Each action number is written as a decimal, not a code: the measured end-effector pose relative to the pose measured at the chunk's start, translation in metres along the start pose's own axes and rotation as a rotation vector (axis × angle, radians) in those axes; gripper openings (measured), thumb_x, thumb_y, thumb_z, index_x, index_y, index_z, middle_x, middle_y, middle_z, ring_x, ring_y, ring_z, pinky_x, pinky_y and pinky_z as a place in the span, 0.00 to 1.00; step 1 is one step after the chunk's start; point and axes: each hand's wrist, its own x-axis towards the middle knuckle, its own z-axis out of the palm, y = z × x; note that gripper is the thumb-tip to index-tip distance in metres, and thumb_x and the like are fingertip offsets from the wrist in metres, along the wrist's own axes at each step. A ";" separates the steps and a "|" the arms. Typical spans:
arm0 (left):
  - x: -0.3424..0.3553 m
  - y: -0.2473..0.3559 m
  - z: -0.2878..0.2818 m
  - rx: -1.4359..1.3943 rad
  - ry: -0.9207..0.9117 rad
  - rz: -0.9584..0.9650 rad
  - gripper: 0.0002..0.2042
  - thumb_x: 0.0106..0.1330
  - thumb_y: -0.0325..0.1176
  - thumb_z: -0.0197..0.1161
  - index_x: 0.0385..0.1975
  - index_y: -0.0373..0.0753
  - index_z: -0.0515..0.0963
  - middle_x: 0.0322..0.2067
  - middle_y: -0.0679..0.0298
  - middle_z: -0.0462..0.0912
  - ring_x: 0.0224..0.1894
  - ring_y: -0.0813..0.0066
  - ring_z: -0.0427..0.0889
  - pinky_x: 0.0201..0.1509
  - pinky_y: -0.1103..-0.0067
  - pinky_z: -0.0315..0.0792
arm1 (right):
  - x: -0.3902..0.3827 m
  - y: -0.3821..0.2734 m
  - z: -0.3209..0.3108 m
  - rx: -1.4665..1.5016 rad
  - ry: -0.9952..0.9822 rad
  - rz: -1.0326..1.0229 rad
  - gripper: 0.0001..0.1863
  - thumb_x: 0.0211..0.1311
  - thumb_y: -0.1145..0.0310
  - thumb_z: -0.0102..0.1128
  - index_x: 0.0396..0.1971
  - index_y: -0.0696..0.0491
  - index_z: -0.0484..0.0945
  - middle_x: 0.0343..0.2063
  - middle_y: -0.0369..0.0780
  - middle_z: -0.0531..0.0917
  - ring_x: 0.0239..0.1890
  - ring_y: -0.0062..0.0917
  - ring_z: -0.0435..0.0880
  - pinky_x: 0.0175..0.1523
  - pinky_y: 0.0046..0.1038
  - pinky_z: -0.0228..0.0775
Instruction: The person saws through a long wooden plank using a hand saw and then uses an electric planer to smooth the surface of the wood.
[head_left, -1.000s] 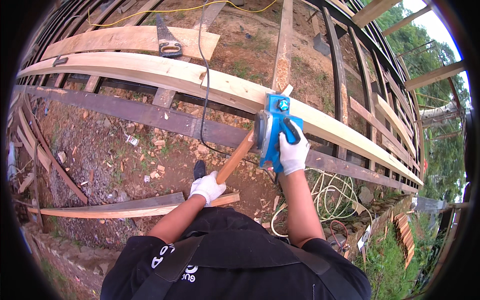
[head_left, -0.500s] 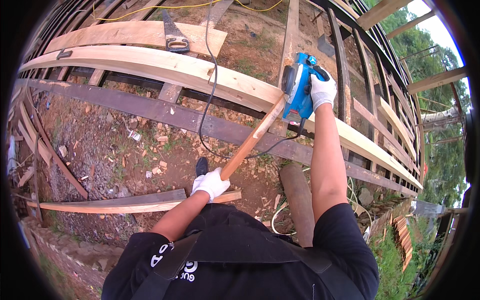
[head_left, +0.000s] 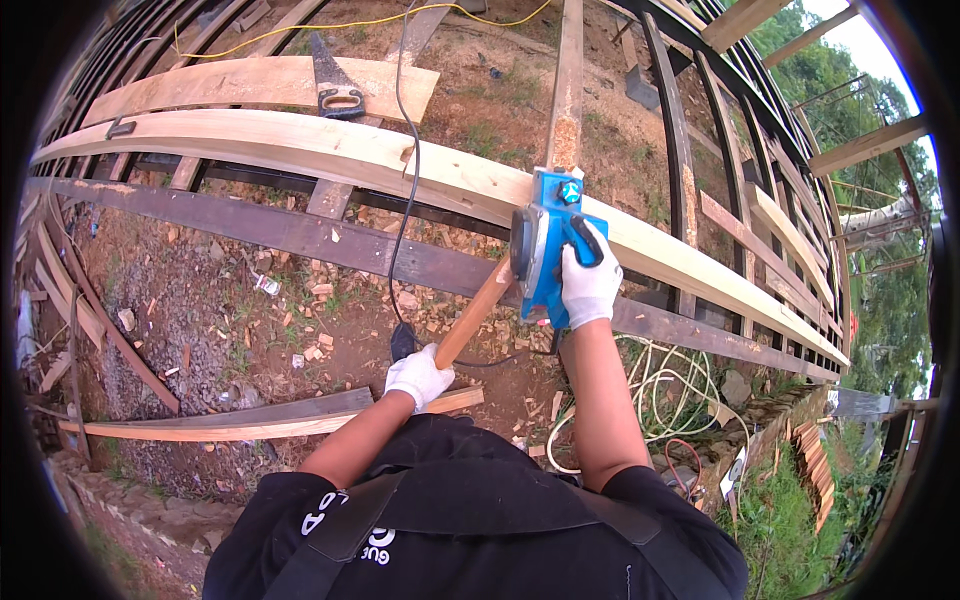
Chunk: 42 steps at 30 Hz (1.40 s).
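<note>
My gloved right hand (head_left: 590,285) grips the rear handle of a blue electric planer (head_left: 548,240). The planer lies over the far part of a narrow wooden strip (head_left: 472,322), hiding that end, above a long pale beam (head_left: 440,178). Closed round the near end of the strip is my gloved left hand (head_left: 418,380), which holds it slanting up and away from my body. The planer's black cord (head_left: 395,260) loops to the left of the tool and passes under the strip.
A handsaw (head_left: 340,100) lies on a wide plank (head_left: 250,85) at the far left. A dark metal tool (head_left: 121,128) rests on the beam. Dark joists (head_left: 672,130) run at the right. Wood chips litter the ground, and a pale hose (head_left: 680,385) coils near my right arm.
My right hand has drawn the planer toward me and slightly left, along the wooden strip. My left hand keeps its hold on the strip and has hardly moved.
</note>
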 end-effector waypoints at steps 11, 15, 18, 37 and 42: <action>-0.003 0.007 -0.013 -0.045 -0.034 0.038 0.31 0.64 0.58 0.59 0.60 0.41 0.74 0.52 0.50 0.86 0.56 0.45 0.83 0.61 0.59 0.75 | 0.173 0.032 -0.022 0.342 0.093 0.067 0.17 0.62 0.74 0.66 0.51 0.53 0.86 0.34 0.41 0.89 0.28 0.24 0.86 0.34 0.29 0.81; -0.009 -0.013 -0.007 -0.192 0.094 0.161 0.36 0.66 0.62 0.58 0.64 0.39 0.71 0.55 0.47 0.83 0.59 0.45 0.81 0.62 0.61 0.74 | 0.095 0.036 -0.039 0.679 0.064 0.153 0.19 0.65 0.80 0.64 0.56 0.59 0.81 0.29 0.40 0.85 0.21 0.24 0.81 0.26 0.27 0.77; -0.035 0.017 -0.044 -0.191 -0.060 0.108 0.38 0.65 0.60 0.63 0.65 0.35 0.70 0.56 0.43 0.81 0.60 0.45 0.81 0.63 0.63 0.73 | 0.025 0.022 -0.058 0.618 0.008 0.152 0.19 0.66 0.82 0.61 0.56 0.59 0.81 0.35 0.39 0.86 0.29 0.21 0.83 0.31 0.24 0.79; -0.015 0.011 0.010 -0.022 0.137 0.096 0.19 0.65 0.45 0.63 0.46 0.35 0.77 0.36 0.38 0.85 0.45 0.37 0.84 0.49 0.53 0.78 | 0.016 0.015 -0.015 -0.026 0.058 0.008 0.20 0.58 0.69 0.68 0.52 0.53 0.84 0.50 0.44 0.88 0.54 0.35 0.87 0.63 0.34 0.75; -0.013 0.010 0.013 0.073 0.133 0.105 0.22 0.66 0.53 0.60 0.47 0.41 0.78 0.36 0.50 0.89 0.43 0.46 0.87 0.52 0.58 0.78 | 0.138 0.050 -0.025 -0.015 0.291 -0.058 0.17 0.59 0.69 0.68 0.49 0.49 0.87 0.39 0.41 0.91 0.36 0.27 0.91 0.45 0.32 0.82</action>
